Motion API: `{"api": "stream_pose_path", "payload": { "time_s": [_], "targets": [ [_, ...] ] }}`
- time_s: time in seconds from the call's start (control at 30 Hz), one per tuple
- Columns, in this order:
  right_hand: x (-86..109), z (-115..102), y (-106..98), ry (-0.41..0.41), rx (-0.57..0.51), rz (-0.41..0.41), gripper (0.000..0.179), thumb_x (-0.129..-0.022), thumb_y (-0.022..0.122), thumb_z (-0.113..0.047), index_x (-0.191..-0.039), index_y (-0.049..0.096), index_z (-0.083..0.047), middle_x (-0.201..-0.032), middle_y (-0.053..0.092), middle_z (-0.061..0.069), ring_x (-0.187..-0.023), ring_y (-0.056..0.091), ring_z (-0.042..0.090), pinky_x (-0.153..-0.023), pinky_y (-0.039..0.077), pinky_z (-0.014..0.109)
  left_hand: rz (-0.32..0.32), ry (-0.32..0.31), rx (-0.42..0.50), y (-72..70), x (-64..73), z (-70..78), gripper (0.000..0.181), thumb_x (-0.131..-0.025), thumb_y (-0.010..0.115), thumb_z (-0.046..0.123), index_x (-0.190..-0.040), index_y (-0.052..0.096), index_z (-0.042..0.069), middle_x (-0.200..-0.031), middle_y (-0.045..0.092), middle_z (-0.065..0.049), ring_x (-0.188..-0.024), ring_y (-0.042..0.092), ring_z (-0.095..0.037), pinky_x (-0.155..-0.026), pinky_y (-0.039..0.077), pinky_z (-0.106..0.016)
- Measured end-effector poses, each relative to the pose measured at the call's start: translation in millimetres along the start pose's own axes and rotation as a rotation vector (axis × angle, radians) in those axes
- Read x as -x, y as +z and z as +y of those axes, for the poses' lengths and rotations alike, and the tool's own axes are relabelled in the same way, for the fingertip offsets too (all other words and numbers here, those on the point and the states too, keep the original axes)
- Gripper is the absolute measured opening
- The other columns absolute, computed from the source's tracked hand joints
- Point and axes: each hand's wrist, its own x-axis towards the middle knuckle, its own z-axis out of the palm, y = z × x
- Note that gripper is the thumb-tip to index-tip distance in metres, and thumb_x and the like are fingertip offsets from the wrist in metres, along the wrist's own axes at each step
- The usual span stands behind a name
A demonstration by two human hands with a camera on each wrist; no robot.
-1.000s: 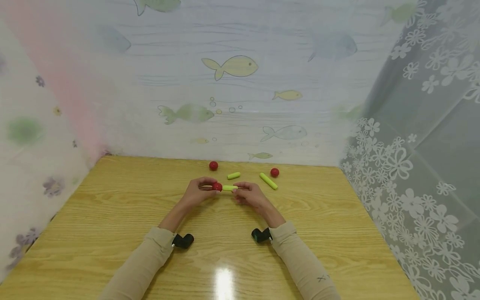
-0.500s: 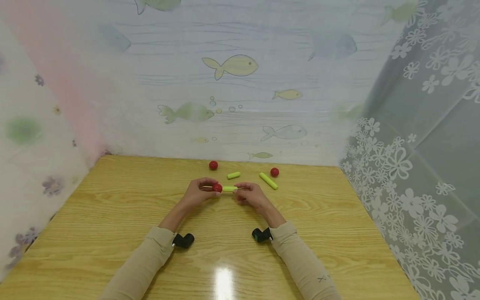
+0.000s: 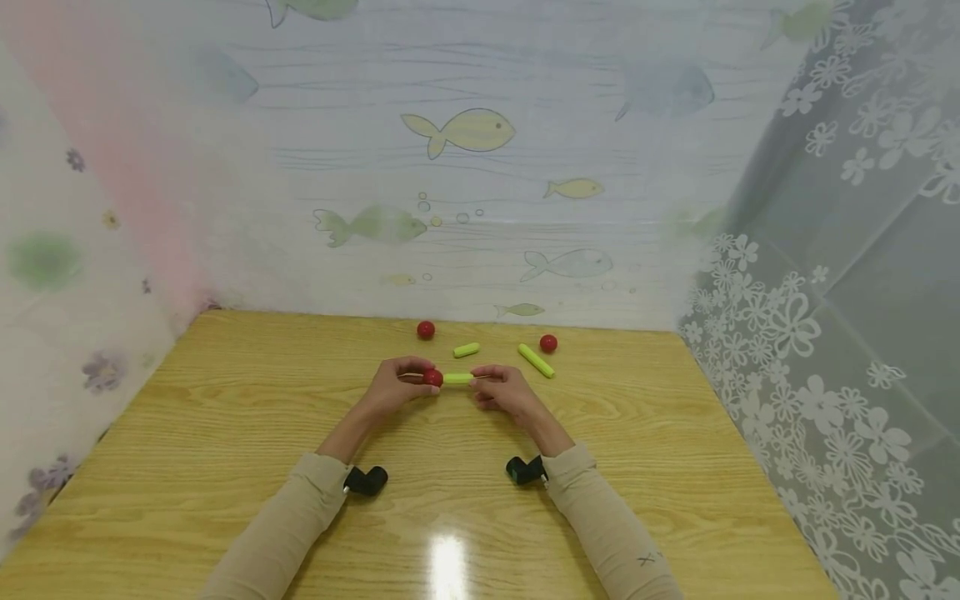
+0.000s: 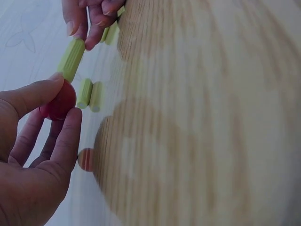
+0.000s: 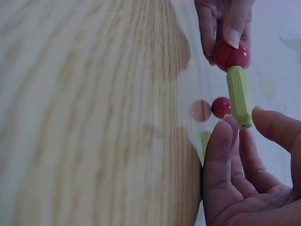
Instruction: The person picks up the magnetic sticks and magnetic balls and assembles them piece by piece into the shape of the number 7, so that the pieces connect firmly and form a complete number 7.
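My left hand pinches a glossy red ball between thumb and fingers. A short yellow-green ribbed stick meets the ball end-on, and the two lie in one line above the table. At the stick's other end, my right hand holds it with thumb and fingertips, its other fingers loosely bent. Whether the stick's tip sits inside the ball cannot be made out. Beyond the hands lie another short yellow-green stick and a longer one.
Two more red balls rest at the back of the wooden table: a left ball and a right ball. A fish-print curtain hangs along the back edge. Each wrist carries a small black camera.
Both hands keep their hold on the ball and stick, which have dropped very slightly. Otherwise the hands and the loose pieces stay in place.
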Motion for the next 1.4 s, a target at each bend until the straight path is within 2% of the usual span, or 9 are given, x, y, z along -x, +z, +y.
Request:
{"api": "stream_pose_path", "payload": {
  "time_s": [0.27,0.73,1.1,1.4],
  "targets": [
    [3.7,1.2,-2.8,-0.013,0.034,-0.014,0.034,-0.101,0.064,-0.011,-0.130,0.062,0.005,-0.100,0.068,0.010,-0.077,0.063,0.013,-0.071,0.057,0.025,0.012,-0.025,-0.005,0.6,2.0,0.7,0.042,-0.086,0.081,0.004,-0.125,0.066,-0.002,-0.125,0.068,-0.020,-0.113,0.067,-0.030,-0.089,0.058,-0.031],
    [8.8,3.1,-7.8,-0.031,0.062,-0.002,0.034,-0.100,0.065,-0.012,-0.129,0.063,0.006,-0.109,0.070,0.018,-0.079,0.065,0.015,-0.075,0.059,0.030,0.042,-0.025,-0.041,0.1,2.1,-3.0,0.041,-0.087,0.080,0.006,-0.125,0.066,-0.001,-0.126,0.067,-0.020,-0.115,0.066,-0.032,-0.091,0.057,-0.031],
    [10.7,3.3,-10.2,-0.026,0.075,0.000,0.029,-0.101,0.065,-0.012,-0.125,0.065,0.004,-0.101,0.069,0.010,-0.077,0.064,0.014,-0.069,0.057,0.026,0.044,-0.036,-0.037,-0.4,2.5,-0.1,0.040,-0.087,0.080,0.004,-0.125,0.066,-0.001,-0.126,0.067,-0.020,-0.116,0.065,-0.033,-0.090,0.056,-0.029],
    [14.6,1.2,-18.6,-0.043,0.106,-0.020,0.032,-0.102,0.063,-0.012,-0.129,0.063,0.004,-0.111,0.070,0.017,-0.082,0.065,0.015,-0.075,0.058,0.029,0.044,-0.055,-0.026,-0.1,2.6,-0.3,0.042,-0.087,0.080,0.004,-0.127,0.067,0.001,-0.127,0.067,-0.019,-0.117,0.064,-0.032,-0.090,0.056,-0.031]
  ]
}}
